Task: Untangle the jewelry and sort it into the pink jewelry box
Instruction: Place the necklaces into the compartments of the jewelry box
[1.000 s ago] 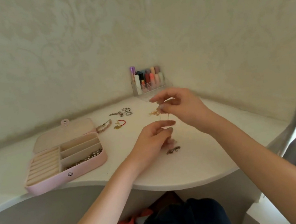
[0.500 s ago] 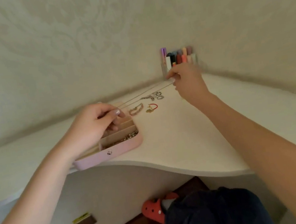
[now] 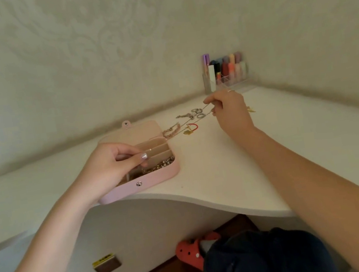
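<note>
Fine gold chain (image 3: 191, 123) now stretched taut between my hands, across the loose pieces, one end over the pink jewelry box (image 3: 156, 176). A second ago it was bunched mid-tabletop (image 3: 237, 173) between close hands. Left hand (image 3: 111, 167) grip pinched on its end above the compartments; right hand (image 3: 228, 112) grip pinched on the far end near the rings (image 3: 197, 113). Judged untangled, ready to lower in.

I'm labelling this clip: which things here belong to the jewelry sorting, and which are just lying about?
Part of the job:
thin chain stretched between left hand and right hand
pink box
rings
red cord piece

Just lying about:
lipstick rack
red shoe
</note>
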### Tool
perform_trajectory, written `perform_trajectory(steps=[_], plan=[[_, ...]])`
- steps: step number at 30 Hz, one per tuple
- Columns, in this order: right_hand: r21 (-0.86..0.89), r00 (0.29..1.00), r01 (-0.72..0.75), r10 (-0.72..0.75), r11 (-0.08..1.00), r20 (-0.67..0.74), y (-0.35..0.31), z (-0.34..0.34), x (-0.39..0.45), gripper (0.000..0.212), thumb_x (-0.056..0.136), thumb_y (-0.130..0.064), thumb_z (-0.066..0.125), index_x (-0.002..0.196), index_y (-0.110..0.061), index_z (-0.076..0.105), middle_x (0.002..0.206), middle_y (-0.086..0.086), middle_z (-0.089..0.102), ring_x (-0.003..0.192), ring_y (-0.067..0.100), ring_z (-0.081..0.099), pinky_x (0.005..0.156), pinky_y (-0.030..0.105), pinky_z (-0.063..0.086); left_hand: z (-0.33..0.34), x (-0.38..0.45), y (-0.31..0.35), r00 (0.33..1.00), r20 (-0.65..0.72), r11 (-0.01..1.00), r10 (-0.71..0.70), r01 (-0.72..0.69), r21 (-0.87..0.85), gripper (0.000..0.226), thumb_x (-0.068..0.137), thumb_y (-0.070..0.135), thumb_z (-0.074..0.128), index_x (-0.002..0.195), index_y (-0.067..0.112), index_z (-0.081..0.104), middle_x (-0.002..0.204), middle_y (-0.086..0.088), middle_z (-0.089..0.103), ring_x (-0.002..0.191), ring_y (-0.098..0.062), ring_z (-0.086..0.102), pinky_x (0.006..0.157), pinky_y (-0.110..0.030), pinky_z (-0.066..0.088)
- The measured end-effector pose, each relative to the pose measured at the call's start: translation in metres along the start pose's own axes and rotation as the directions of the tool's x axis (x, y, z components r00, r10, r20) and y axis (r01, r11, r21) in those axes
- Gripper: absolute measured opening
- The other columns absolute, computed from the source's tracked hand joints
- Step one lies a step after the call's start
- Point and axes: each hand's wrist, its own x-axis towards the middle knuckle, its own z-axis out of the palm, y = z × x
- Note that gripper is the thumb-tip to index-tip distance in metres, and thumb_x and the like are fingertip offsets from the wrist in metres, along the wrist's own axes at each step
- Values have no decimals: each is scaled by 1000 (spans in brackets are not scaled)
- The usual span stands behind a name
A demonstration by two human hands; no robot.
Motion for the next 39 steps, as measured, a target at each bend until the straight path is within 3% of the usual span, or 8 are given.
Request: perform_trajectory(steps=[5, 9, 13, 16, 19, 24, 28, 39], plan=[[101, 998, 61, -61, 993, -8, -15, -2, -4, 35, 87, 11, 40, 100, -4, 69, 102, 9, 60, 84, 21, 59, 85, 36, 51, -10, -5, -10, 993, -83, 974, 84, -64, 219, 15, 77, 18, 73, 66, 29, 73, 66, 14, 68, 66, -2, 61, 70, -27, 45], [236, 996, 86, -88, 968, 2, -38, -3, -10, 29, 89, 8, 47, 101, -6, 69, 97, 0, 58, 75, 17, 61, 71, 18, 52, -12, -9, -13, 997, -26, 942, 76, -63, 329, 28, 73, 9, 74, 57, 32, 71, 79, 22, 68, 81, 4, 62, 81, -22, 48], [506, 993, -21, -40, 862, 109, -67, 1, -21, 24, 89, 6, 52, 96, -10, 69, 95, 5, 65, 70, 15, 66, 70, 23, 57, -18, -5, -10, 999, -12, 922, 45, -37, 386, 33, 71, 14, 78, 83, 43, 66, 93, 14, 68, 93, -6, 63, 89, -28, 49], [692, 951, -160, -79, 704, 300, -86, -1, -27, 21, 88, 10, 54, 98, -2, 67, 87, 7, 65, 67, 14, 67, 69, 26, 59, -5, -3, 6, 980, -81, 967, 181, -162, 197, 49, 70, 21, 79, 111, 35, 58, 101, 13, 66, 98, 1, 61, 94, -25, 46], [786, 892, -270, -164, 557, 422, -94, -3, -31, 21, 88, 6, 57, 105, -4, 65, 90, 7, 66, 73, 19, 68, 73, 27, 58, 24, 1, 23, 993, -16, 989, 120, -121, -84, 70, 70, 27, 81, 130, 26, 44, 108, 9, 67, 104, 0, 61, 97, -25, 46], [867, 901, -353, -120, 351, 416, -85, -13, -26, 18, 87, 5, 57, 98, -7, 64, 90, 7, 67, 77, 19, 69, 70, 23, 57, 39, 3, 29, 996, 37, 952, 80, -65, -300, 16, 87, 8, 62, 103, 11, 61, 75, -6, 71, 76, -15, 70, 82, -30, 56], [746, 918, -285, -52, 601, 392, -74, -10, -21, 13, 85, 5, 62, 91, -6, 65, 89, 10, 67, 76, 20, 71, 72, 25, 58, 12, -1, 16, 990, -123, 984, 74, -93, -151, 7, 86, 9, 63, 89, 13, 66, 68, -2, 71, 67, -10, 67, 69, -15, 49], [451, 754, -170, -179, 876, 632, -74, 4, -35, 11, 76, 2, 73, 85, -4, 71, 90, 20, 71, 75, 14, 60, 69, 19, 50, -9, -15, -14, 983, -112, 935, 143, -97, 341, 19, 77, 17, 73, 68, 33, 69, 72, 10, 67, 75, -11, 64, 74, -32, 50]])
